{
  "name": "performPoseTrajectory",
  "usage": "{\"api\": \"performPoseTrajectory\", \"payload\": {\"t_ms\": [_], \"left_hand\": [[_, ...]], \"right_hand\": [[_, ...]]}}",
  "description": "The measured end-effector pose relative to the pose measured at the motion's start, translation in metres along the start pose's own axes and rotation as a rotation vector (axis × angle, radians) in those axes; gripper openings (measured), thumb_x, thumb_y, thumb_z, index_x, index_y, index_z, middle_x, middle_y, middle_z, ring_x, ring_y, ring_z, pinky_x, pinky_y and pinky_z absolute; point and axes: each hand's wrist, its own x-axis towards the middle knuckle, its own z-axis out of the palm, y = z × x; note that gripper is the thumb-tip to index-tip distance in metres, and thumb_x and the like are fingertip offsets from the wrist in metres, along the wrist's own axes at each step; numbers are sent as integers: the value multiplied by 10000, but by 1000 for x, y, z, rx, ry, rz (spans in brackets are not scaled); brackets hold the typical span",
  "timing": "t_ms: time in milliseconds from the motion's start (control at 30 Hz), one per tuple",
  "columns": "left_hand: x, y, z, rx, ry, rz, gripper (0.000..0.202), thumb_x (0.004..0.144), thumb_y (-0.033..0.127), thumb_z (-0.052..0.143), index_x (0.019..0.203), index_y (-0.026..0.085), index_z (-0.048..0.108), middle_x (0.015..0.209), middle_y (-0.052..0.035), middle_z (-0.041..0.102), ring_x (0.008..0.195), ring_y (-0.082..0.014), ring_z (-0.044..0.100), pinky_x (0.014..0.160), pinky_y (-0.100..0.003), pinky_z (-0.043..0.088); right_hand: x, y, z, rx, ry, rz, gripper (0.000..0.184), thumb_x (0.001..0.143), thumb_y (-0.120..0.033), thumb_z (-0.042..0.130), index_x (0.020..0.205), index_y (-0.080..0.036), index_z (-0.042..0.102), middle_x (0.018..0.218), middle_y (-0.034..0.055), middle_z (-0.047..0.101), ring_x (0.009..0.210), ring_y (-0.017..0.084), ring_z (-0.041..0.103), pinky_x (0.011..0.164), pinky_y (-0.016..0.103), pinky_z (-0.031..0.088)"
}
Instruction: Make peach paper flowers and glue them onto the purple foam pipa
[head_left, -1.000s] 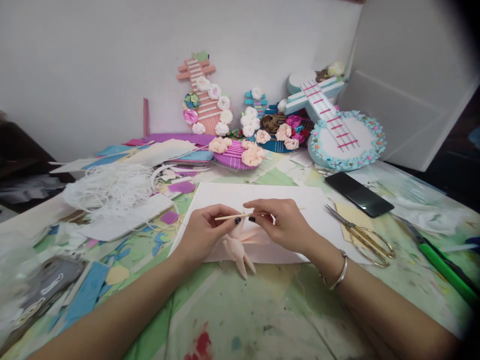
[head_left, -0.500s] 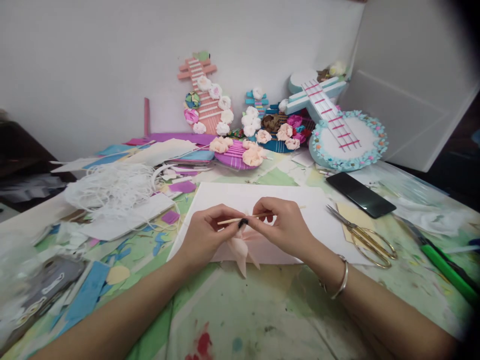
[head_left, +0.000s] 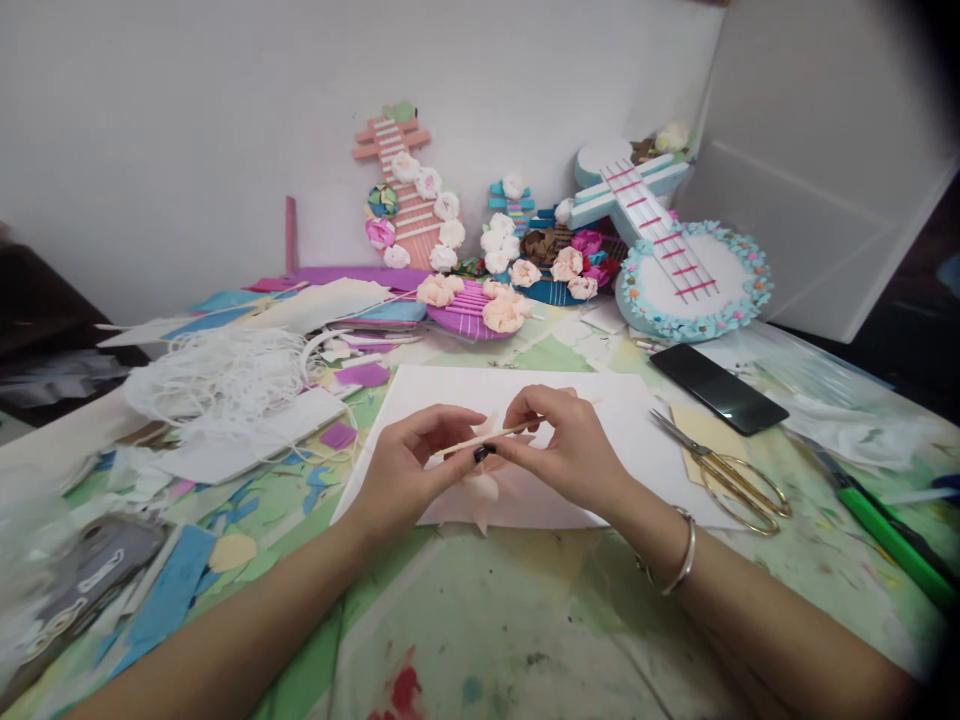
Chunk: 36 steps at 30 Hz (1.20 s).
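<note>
My left hand [head_left: 405, 465] and my right hand [head_left: 574, 450] meet over a white sheet [head_left: 525, 395] on the table. Both pinch a thin wooden stick [head_left: 487, 436] that lies roughly level between them. A strip of pale peach paper [head_left: 480, 490] hangs from the stick, below my fingers, and its lower tip points down over the sheet's front edge. The fingers of both hands are closed on the stick and the paper. A silver bangle [head_left: 679, 550] sits on my right wrist.
Gold scissors [head_left: 724, 470] lie to the right of the sheet, with a black phone [head_left: 716, 388] behind them and a green-handled tool [head_left: 892, 545] farther right. A heap of white string [head_left: 217, 375] lies to the left. Flower-decorated craft guitars [head_left: 679, 265] stand along the back wall.
The hanging peach paper has drawn up shorter against the stick. My hands have closed in toward each other, and the stick's right end has tilted up a little.
</note>
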Motion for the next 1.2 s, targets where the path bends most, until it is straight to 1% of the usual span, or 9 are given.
{"api": "performPoseTrajectory", "payload": {"t_ms": [67,200,400,533,667,833,1033,1200], "left_hand": [[0,0,-1,42,10,18,212,731,281,726,914,189,672,821,-25,668,785,-166,637,720,-282,541],[0,2,-1,149,-5,64,139,761,295,698,821,173,671,795,-31,672,769,-158,619,705,-262,502],[-1,2,-1,251,-4,95,117,782,290,674,815,178,687,782,-32,693,755,-168,611,708,-282,454],[-1,3,-2,266,-12,102,111,795,278,656,827,180,697,783,-35,703,754,-176,610,702,-291,445],[0,4,-3,297,-15,139,98,796,264,652,831,186,700,778,-33,704,739,-173,602,698,-294,435],[1,1,-4,286,-13,143,78,795,265,654,802,193,684,760,-25,691,731,-166,595,690,-288,429],[2,1,-3,264,-57,130,98,777,265,667,829,187,636,779,-21,647,749,-161,582,698,-283,430],[1,2,-1,265,-62,159,105,744,206,675,819,184,606,770,-21,620,747,-164,569,697,-287,428]], "right_hand": [[0,1,0,7,9,-21,251,766,-351,704,691,-168,549,686,-22,608,653,119,525,665,276,298],[-1,0,-1,5,33,-46,277,776,-380,696,694,-166,541,690,-23,597,657,115,514,675,279,293],[-1,1,1,-10,54,-69,293,773,-366,705,685,-169,506,686,-27,579,659,117,505,682,284,280],[-1,3,0,-19,21,-79,251,790,-339,687,719,-168,519,701,-25,584,643,110,497,695,288,283],[-1,2,-3,13,-63,-109,147,842,-302,621,794,-165,594,760,-6,609,658,108,506,711,297,290],[1,1,-4,35,-129,-83,175,872,-263,574,753,-169,661,774,18,606,708,121,527,707,296,312],[2,2,-3,113,-97,-26,125,827,-214,626,719,-162,663,751,19,594,704,123,526,686,278,346],[1,1,-3,147,-69,-47,115,805,-212,658,704,-158,643,746,10,584,704,121,526,707,285,353]]}}
